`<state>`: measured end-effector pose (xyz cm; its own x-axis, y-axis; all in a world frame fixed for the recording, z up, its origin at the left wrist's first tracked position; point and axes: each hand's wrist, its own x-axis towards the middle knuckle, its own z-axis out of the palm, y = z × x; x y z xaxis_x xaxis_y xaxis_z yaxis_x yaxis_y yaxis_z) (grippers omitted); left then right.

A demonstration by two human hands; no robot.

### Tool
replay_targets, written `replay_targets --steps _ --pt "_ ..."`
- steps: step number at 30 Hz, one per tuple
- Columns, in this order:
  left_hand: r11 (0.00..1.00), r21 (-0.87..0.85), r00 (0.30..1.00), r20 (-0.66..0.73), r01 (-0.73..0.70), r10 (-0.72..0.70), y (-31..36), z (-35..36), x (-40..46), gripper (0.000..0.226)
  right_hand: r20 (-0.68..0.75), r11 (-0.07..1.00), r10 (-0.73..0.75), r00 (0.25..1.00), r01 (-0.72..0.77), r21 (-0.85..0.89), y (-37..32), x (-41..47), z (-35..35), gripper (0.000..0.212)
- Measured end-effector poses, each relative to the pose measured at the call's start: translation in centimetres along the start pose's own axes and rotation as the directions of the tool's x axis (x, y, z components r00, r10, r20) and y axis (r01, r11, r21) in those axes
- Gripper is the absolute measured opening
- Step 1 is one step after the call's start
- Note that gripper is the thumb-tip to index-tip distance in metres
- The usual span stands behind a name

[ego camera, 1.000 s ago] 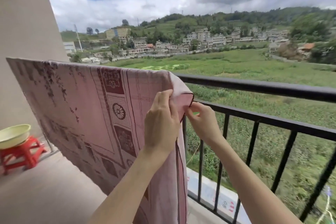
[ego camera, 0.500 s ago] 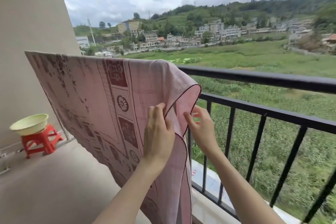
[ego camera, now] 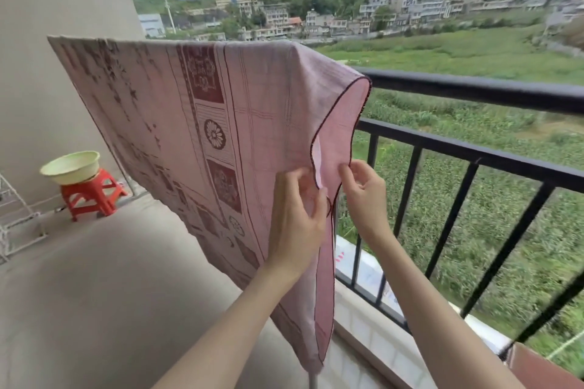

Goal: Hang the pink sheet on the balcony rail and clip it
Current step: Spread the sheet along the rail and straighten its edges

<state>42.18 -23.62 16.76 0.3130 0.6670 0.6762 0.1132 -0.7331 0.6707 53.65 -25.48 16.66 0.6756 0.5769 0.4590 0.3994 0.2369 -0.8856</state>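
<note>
At the far left a pale green plastic basin (ego camera: 70, 166) sat on a small red plastic stool (ego camera: 91, 193) against the wall. To its right the pink patterned cotton sheet (ego camera: 177, 123) hung draped over the black metal balcony rail (ego camera: 474, 91), its long axis running along the rail from the far left corner toward the near right, where its dark-trimmed side edge curled down in a loop. Both hands worked at that edge, below the top bar. The left hand (ego camera: 297, 215) lay on the near face of the cloth, fingers curled and pinching the hem. Just to the right, the right hand (ego camera: 363, 193) pinched the facing fold of the same edge between thumb and fingertips, on the rail side. The hands stood close together, apart by only the hem between them. No clip showed anywhere in view, so the clipping step looked not yet begun. The right hand seemed nearer the bare rail, which ran off to the right
</note>
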Motion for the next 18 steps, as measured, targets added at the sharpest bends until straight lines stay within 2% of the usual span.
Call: replay_targets --steps 2,3,8,10,13,16,18 --pt "0.996 0.051 0.997 -0.009 0.077 -0.076 -1.0 0.7 -0.6 0.051 0.078 0.996 0.088 0.993 -0.086 -0.026 1.9 -0.9 0.2 0.011" --pt "0.990 0.073 0.993 0.003 0.117 -0.118 -1.4 1.0 -0.7 0.060 0.113 0.992 0.120 0.986 -0.117 -0.037 2.9 -1.3 0.2 0.014" --pt "0.940 0.176 0.947 0.083 0.293 -0.311 -3.2 2.6 -2.4 0.070 0.240 0.978 0.187 0.953 -0.156 -0.142 5.7 -3.5 0.4 0.033" --pt "0.924 0.187 0.934 0.069 0.333 -0.351 -3.3 3.1 -2.8 0.065 0.275 0.969 0.202 0.940 -0.151 -0.196 6.2 -3.7 0.6 0.042" --pt "0.914 0.216 0.937 -0.011 0.343 -0.349 -3.7 3.2 -2.7 0.034 0.317 0.943 0.239 0.918 -0.142 -0.300 7.8 -3.9 1.1 0.024" --pt "0.905 0.233 0.933 -0.035 0.357 -0.359 -4.8 2.4 -2.7 0.006 0.283 0.888 0.285 0.916 -0.141 -0.438 9.6 -3.8 1.7 0.057" --pt "0.893 0.235 0.922 -0.060 0.385 -0.382 -5.7 1.6 -3.0 0.004 0.243 0.865 0.263 0.934 -0.117 -0.487 10.3 -3.7 2.1 0.063"
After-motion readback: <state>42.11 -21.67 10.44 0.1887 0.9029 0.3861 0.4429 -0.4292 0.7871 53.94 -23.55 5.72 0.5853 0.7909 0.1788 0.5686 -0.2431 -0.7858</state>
